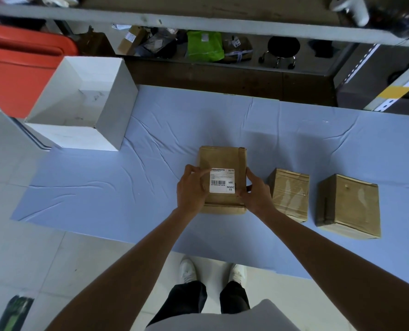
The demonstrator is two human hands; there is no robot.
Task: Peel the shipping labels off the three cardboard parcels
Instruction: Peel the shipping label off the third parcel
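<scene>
Left hand [192, 188] is seen with its fingers bent and its index fingertip [207, 172] set at the upper left corner of the white rectangular shipping label [222, 180], probably so that the corner can be picked up. Whether the corner is lifted or pinched cannot be told. The label lies flat on the top face of the large brown cardboard parcel [220, 156], which rests on the pale blue cloth [103, 187] just in front of the person.

The parcel's right side is gripped by the right hand [257, 191], with the thumb laid on top beside the label's lower right corner. This hold is judged to steady the parcel against the pull of peeling.

Just beside it on the right stands a smaller brown taped cardboard parcel [289, 192], and beyond that a third brown cardboard parcel [349, 206]. No label is visible on their upper faces.

Little room is left at the right edge, so the label is best drawn leftward or toward the person, where bare cloth lies. An open white cardboard box [115, 101] stands well apart at the far left, perhaps meant for the peeled labels.
</scene>
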